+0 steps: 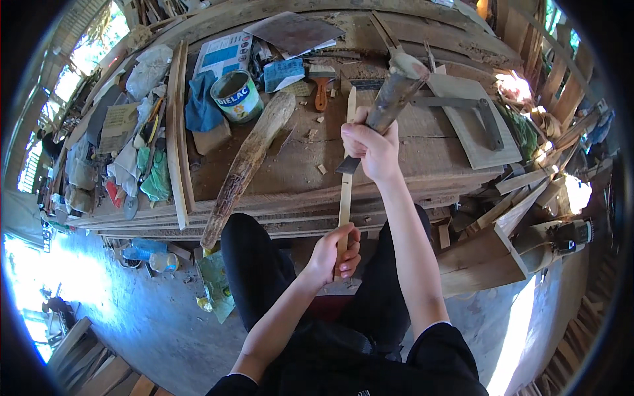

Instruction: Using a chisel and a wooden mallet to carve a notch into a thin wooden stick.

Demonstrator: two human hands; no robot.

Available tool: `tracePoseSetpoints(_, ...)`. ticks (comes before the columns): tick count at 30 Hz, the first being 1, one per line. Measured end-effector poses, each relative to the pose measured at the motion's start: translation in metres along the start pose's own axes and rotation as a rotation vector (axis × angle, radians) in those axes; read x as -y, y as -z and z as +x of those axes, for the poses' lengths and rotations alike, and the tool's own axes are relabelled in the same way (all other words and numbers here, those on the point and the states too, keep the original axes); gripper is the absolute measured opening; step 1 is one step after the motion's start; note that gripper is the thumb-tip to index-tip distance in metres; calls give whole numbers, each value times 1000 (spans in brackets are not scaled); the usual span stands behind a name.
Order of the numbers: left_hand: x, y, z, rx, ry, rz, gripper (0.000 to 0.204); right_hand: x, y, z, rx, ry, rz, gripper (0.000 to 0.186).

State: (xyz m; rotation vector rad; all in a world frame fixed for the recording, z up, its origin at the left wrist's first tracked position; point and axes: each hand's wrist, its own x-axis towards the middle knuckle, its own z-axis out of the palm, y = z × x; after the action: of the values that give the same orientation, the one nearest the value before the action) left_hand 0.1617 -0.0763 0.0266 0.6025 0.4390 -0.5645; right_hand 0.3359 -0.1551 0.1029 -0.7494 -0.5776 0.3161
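Observation:
My left hand (338,254) is closed round the lower end of a thin pale wooden strip (346,198), which runs upward and rests over the bench edge. My right hand (373,146) grips a chisel (394,92) with a thick, round, greyish handle. Its flat dark blade points down and lies against the strip at the bench edge; whether it cuts in I cannot tell. To the left, a rough mallet-like length of wood (254,155) leans across the bench edge. A metal try square (490,122) lies to the right on a pale board (469,132).
The wooden bench (304,168) holds a tin can (236,97), a blue cloth (200,100), a brush with an orange handle (321,92) and small wood chips. Long battens (177,132) and bags stand left. Boards (479,261) and a dark bottle (555,237) are low on the right.

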Motion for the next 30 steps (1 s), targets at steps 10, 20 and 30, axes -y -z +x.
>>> tracePoseSetpoints(10,-3,1,6,38,9,-57,32,-15,-1,5,-40,-14,-122,21)
tracePoseSetpoints(20,-2,2,8,45,8,-52,32,-17,5,9,-13,-22,-93,15)
tracePoseSetpoints(30,-1,2,8,8,-10,-56,31,-17,-7,6,-54,-5,-193,22)
